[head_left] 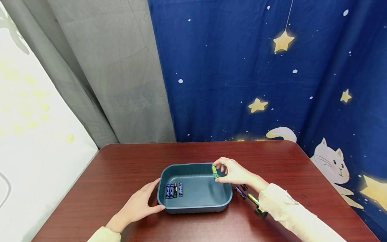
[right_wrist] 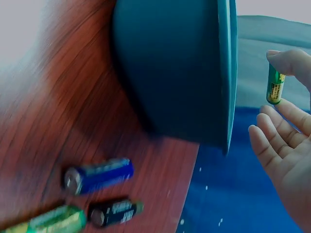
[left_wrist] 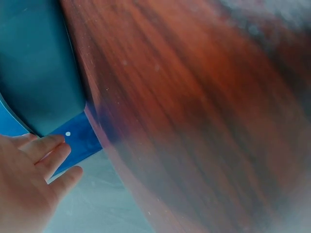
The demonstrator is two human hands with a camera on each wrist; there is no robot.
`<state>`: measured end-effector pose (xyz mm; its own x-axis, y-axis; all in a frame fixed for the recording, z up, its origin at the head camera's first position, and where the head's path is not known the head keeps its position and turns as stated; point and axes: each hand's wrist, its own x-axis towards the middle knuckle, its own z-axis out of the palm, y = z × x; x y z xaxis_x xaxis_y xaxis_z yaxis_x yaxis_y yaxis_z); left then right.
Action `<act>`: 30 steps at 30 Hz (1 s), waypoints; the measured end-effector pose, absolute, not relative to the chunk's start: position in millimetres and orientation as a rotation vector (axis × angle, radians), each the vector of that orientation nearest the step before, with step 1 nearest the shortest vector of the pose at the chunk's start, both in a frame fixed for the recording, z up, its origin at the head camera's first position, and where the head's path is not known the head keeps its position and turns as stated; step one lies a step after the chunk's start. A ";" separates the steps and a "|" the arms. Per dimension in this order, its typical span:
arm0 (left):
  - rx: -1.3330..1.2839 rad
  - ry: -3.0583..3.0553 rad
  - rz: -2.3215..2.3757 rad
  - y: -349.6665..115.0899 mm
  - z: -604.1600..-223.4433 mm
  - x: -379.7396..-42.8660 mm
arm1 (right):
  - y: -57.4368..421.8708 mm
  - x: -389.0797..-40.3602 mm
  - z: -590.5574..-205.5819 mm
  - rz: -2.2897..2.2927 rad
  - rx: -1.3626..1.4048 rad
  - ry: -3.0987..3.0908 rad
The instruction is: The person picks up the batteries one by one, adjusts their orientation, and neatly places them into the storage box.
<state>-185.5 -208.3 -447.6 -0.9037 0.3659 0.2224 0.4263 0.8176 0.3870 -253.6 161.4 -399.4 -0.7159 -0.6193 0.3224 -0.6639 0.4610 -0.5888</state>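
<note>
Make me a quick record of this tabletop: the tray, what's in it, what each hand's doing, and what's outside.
Tray: blue-green tray, on a reddish-brown table
Inside: three blue batteries and one black battery, towards the left end
Left hand: at the tray's left end, by the rim
Right hand: pinches a green battery over the right end
Outside, right: blue, black and green batteries; one dark item, unclear
</note>
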 end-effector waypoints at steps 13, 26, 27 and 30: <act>-0.635 -2.844 -0.643 -208.5 -446.8 -185.7 | 116.6 -256.4 -412.2 1.082 1.260 -2.646; -0.629 -2.848 -0.642 -207.7 -446.0 -185.4 | 93.7 -257.2 -420.9 1.058 1.249 -2.729; -0.627 -2.850 -0.642 -207.7 -445.8 -185.4 | 92.2 -257.5 -421.2 1.056 1.251 -2.729; -0.620 -2.856 -0.644 -207.7 -445.5 -185.6 | 87.2 -258.6 -422.1 1.036 1.270 -2.718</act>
<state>-185.6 -207.7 -445.5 -0.9035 0.3613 0.2306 0.4253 0.8225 0.3776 -258.6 87.2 -422.1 -0.6793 -0.6958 0.2332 -0.6746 0.4669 -0.5718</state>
